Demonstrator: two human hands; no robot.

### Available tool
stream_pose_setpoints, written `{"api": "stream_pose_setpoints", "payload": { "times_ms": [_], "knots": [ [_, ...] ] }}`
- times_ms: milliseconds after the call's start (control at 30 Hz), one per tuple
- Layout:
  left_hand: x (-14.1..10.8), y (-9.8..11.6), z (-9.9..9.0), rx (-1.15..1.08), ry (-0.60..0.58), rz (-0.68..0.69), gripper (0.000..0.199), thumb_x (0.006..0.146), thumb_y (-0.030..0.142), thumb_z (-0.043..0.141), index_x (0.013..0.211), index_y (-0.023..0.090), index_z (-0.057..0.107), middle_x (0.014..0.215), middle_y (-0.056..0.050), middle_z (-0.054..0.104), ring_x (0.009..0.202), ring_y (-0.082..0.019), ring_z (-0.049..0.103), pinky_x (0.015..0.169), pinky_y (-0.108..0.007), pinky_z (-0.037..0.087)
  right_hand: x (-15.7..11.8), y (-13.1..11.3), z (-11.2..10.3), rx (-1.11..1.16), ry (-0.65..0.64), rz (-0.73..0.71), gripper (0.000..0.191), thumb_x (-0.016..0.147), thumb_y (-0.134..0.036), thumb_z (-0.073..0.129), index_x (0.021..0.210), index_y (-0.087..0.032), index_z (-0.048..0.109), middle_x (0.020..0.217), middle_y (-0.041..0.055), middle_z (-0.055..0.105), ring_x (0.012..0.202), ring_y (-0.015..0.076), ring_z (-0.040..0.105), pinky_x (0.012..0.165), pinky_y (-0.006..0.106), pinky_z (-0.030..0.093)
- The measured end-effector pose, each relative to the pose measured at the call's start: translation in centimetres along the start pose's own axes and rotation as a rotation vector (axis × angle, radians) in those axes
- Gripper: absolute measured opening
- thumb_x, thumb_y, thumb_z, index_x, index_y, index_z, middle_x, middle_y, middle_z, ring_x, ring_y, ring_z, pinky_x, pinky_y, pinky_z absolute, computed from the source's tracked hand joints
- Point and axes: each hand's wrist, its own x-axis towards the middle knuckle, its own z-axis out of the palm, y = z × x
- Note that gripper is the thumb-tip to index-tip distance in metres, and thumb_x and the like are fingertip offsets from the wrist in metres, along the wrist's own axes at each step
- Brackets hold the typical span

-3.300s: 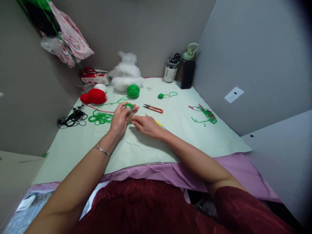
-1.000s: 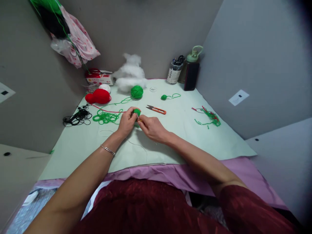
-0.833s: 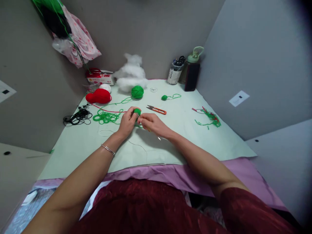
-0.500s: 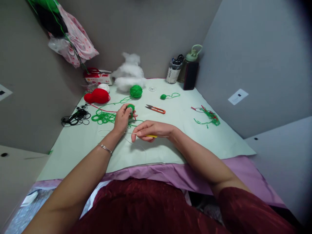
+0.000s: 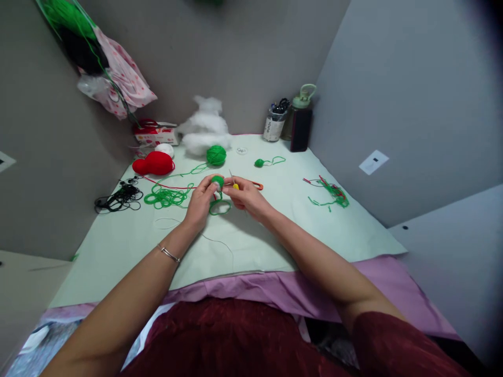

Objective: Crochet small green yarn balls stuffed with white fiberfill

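My left fingers (image 5: 211, 189) pinch the green piece (image 5: 217, 180) over the desk (image 5: 361, 230), between its side edges; just right of it, my right fingers (image 5: 232, 193) grip a yellow-handled tool (image 5: 236, 186), shaft toward the far edge.

Dark phone (image 5: 301, 131) upright by bottle (image 5: 302, 101), pen cup (image 5: 273, 129), spotted bag (image 5: 124, 70), 2 wall plates (image 5: 374, 162)

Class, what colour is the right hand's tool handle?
The handle is yellow, in the head view.

One head-worn camera looks forward and down at the nearby hands (image 5: 200, 203) (image 5: 249, 199), its upper-right corner seemingly shadowed.
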Motion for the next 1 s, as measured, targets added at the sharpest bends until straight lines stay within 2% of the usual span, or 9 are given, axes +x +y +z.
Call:
{"api": "stream_pose_setpoints", "payload": {
  "times_ms": [67, 133, 267, 433, 533, 767, 900, 1000],
  "knots": [
    [0.0, 0.1, 0.1, -0.032, 0.02, 0.001, 0.027, 0.09, 0.04, 0.06, 0.109, 0.024, 0.069, 0.111, -0.004, 0.072, 0.099, -0.021, 0.065, 0.082, -0.029, 0.053, -0.1, 0.1, 0.2, -0.014, -0.101, 0.035, 0.036, 0.077, -0.043, 0.078, 0.095, -0.021, 0.058, 0.056, -0.0111, 0.044, 0.044, 0.0059, 0.028, 0.041, 0.02, 0.021],
    [0.0, 0.0, 0.2, -0.054, 0.043, 0.003, 0.026, 0.088, 0.038, 0.062, 0.109, 0.024, 0.07, 0.109, -0.004, 0.073, 0.097, -0.02, 0.065, 0.084, -0.03, 0.053, -0.1, 0.2, 0.2, -0.06, -0.137, 0.044, 0.038, 0.076, -0.049, 0.08, 0.085, -0.02, 0.057, 0.056, -0.0101, 0.044, 0.045, 0.0057, 0.028, 0.042, 0.02, 0.022],
    [0.0, -0.2, 0.3, -0.096, 0.068, 0.001, 0.024, 0.086, 0.034, 0.067, 0.106, 0.023, 0.07, 0.104, -0.003, 0.073, 0.096, -0.02, 0.065, 0.09, -0.031, 0.051, 0.2, 0.5, -0.1, -0.116, -0.057, 0.022, 0.043, 0.078, -0.059, 0.075, 0.077, -0.018, 0.061, 0.05, -0.0121, 0.031, 0.044, 0.0059, 0.023, 0.04, 0.021, 0.019],
    [-0.2, -0.2, 0.4, -0.145, 0.043, -0.02, 0.021, 0.084, 0.033, 0.071, 0.101, 0.023, 0.07, 0.095, -0.002, 0.071, 0.089, -0.018, 0.064, 0.085, -0.03, 0.051, 0.4, 0.6, -0.2, -0.171, 0.035, 0.021, 0.047, 0.078, -0.066, 0.07, 0.073, -0.02, 0.06, 0.048, -0.0125, 0.027, 0.043, 0.0064, 0.019, 0.04, 0.022, 0.017],
    [-0.4, 0.1, 0.5, -0.182, -0.004, -0.06, 0.022, 0.083, 0.034, 0.072, 0.101, 0.022, 0.07, 0.089, -0.001, 0.07, 0.083, -0.017, 0.064, 0.081, -0.03, 0.052, 0.4, 0.5, -0.4, -0.228, 0.074, 0.015, 0.047, 0.078, -0.065, 0.07, 0.069, -0.021, 0.057, 0.047, -0.0119, 0.027, 0.043, 0.0071, 0.02, 0.041, 0.023, 0.019],
    [-0.7, 0.9, 0.6, -0.263, -0.113, -0.147, 0.034, 0.082, 0.042, 0.073, 0.106, 0.017, 0.073, 0.097, -0.007, 0.073, 0.082, -0.017, 0.066, 0.079, -0.032, 0.056, 0.8, 0.7, -0.9, -0.429, 0.145, -0.114, 0.041, 0.079, -0.052, 0.067, 0.06, -0.019, 0.051, 0.056, -0.0063, 0.041, 0.057, 0.0091, 0.032, 0.054, 0.024, 0.024],
    [-0.5, 1.1, 0.5, -0.276, -0.134, -0.17, 0.033, 0.079, 0.041, 0.079, 0.1, 0.016, 0.074, 0.092, -0.005, 0.072, 0.078, -0.016, 0.064, 0.078, -0.029, 0.055, 0.7, 0.9, -1.3, -0.539, 0.121, -0.146, 0.036, 0.082, -0.045, 0.062, 0.06, -0.019, 0.05, 0.056, -0.0065, 0.04, 0.058, 0.0097, 0.033, 0.057, 0.025, 0.024],
    [-0.3, 1.2, 0.2, -0.277, -0.141, -0.197, 0.033, 0.074, 0.038, 0.082, 0.096, 0.015, 0.074, 0.09, -0.005, 0.073, 0.076, -0.015, 0.064, 0.076, -0.029, 0.054, 0.5, 0.6, -1.6, -0.626, 0.057, -0.166, 0.03, 0.085, -0.04, 0.061, 0.065, -0.018, 0.055, 0.058, -0.0061, 0.043, 0.059, 0.0103, 0.036, 0.058, 0.026, 0.024]
  ]
}}
